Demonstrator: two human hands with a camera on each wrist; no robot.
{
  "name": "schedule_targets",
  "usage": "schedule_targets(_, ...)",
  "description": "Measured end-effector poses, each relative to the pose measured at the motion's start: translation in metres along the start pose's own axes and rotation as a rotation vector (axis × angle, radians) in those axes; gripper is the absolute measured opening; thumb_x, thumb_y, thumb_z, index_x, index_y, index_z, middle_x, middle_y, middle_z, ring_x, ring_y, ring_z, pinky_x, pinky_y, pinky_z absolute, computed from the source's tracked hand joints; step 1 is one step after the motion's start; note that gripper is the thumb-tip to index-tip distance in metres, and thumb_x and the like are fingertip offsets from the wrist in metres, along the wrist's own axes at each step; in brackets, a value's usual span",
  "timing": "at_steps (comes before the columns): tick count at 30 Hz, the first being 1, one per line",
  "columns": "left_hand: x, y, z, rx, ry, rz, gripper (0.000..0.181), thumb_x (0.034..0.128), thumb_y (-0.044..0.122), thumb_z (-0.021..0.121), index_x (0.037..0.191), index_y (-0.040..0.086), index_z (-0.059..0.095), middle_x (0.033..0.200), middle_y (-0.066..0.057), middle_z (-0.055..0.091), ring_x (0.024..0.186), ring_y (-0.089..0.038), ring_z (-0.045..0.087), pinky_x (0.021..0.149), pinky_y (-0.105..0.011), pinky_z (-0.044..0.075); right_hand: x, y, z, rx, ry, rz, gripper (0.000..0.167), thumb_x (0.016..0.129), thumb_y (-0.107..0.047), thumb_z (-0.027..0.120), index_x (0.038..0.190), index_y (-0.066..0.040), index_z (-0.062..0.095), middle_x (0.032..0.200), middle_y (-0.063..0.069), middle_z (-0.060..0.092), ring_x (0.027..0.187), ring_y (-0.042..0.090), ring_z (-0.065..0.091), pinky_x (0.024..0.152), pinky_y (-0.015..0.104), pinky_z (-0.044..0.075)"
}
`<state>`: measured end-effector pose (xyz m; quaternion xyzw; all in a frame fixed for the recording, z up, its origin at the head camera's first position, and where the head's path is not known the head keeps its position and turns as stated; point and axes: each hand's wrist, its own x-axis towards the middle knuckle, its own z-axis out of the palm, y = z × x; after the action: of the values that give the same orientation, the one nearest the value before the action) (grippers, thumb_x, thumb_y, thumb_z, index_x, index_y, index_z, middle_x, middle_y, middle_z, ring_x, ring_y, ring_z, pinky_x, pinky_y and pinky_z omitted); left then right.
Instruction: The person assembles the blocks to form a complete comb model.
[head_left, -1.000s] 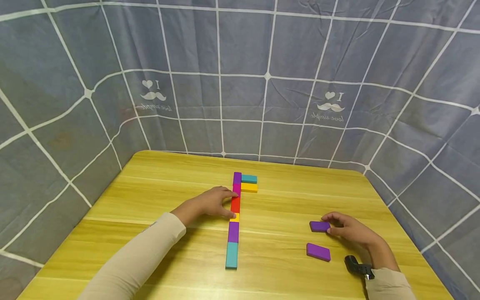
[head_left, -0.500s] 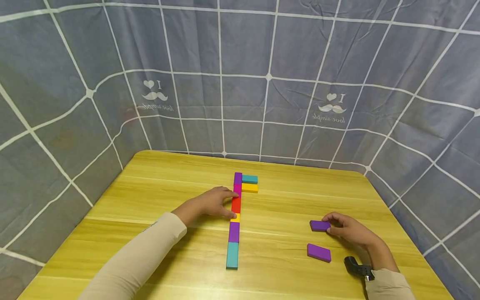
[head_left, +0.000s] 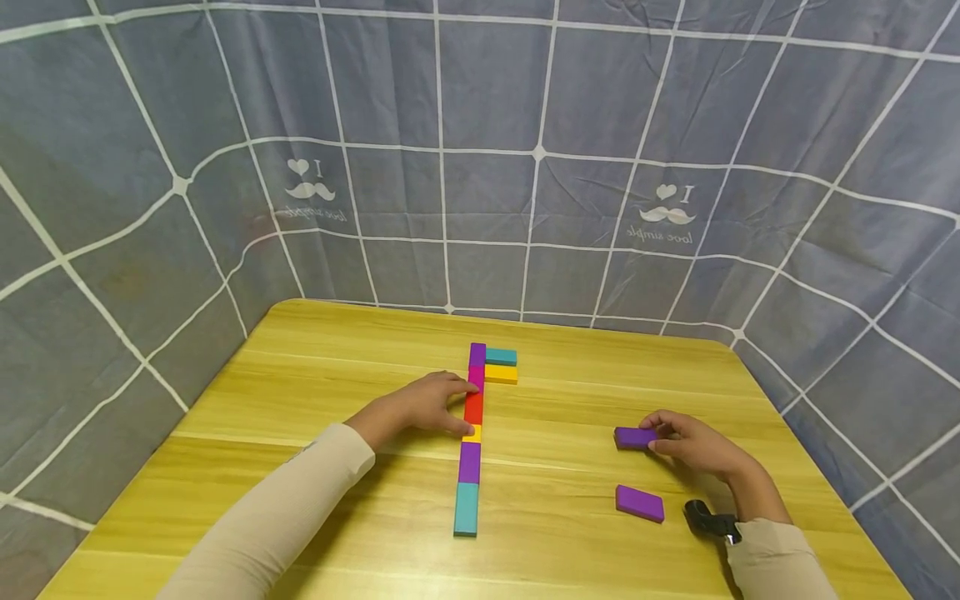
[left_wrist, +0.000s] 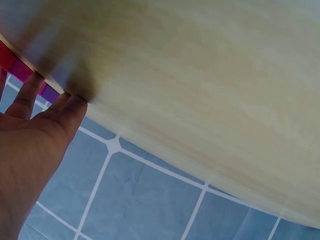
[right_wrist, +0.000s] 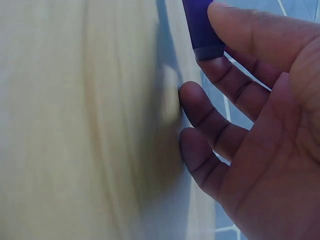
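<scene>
A straight row of flat coloured blocks runs up the middle of the table. It holds a purple block [head_left: 477, 354], a magenta block [head_left: 476, 376], a red block [head_left: 473, 408], a yellow block [head_left: 476, 433], another purple block [head_left: 469, 462] and a teal block [head_left: 466, 510]. My left hand [head_left: 431, 402] rests at the row's left side, a fingertip at the magenta block and the thumb at the yellow one. To the right, my right hand [head_left: 696, 442] pinches a loose purple block [head_left: 633, 437] between thumb and fingers, seen also in the right wrist view.
A teal block [head_left: 501, 357] and a yellow block [head_left: 501, 375] lie crosswise to the right of the row's far end. Nearer me, a purple block [head_left: 639, 503] lies in front of my right hand. Behind the wooden table [head_left: 337, 342] hangs a grey curtain [head_left: 480, 200].
My right hand has shifted slightly away from me and to the left, and the pinched purple block has moved with it. My left hand stays at the row.
</scene>
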<state>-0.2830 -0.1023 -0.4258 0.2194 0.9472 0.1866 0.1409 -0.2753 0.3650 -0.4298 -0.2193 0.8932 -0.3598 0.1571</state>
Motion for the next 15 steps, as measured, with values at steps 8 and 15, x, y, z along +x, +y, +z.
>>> schedule_targets(8,0.001,0.002,-0.001,-0.006,-0.001,-0.004,0.075,0.0811,0.050,0.078,0.146,0.023,0.052,0.148,-0.008,0.046,0.138,-0.029,0.038,0.114,-0.044,0.032,0.014,-0.013,-0.006,0.032,0.005,-0.025,0.022,0.096,-0.013,0.065,0.117,-0.008,0.061,0.112,0.008,0.062,0.108,0.030,0.055,0.086,0.040,0.046)
schedule_targets(15,0.001,0.002,-0.002,-0.012,-0.001,-0.008,0.076,0.0805,0.050,0.078,0.146,0.022,0.052,0.148,-0.008,0.046,0.138,-0.030,0.039,0.114,-0.045,0.033,0.029,-0.024,-0.007,0.049,0.003,-0.039,0.022,0.096,-0.012,0.065,0.117,-0.007,0.061,0.113,0.010,0.061,0.111,0.033,0.052,0.083,0.036,0.048)
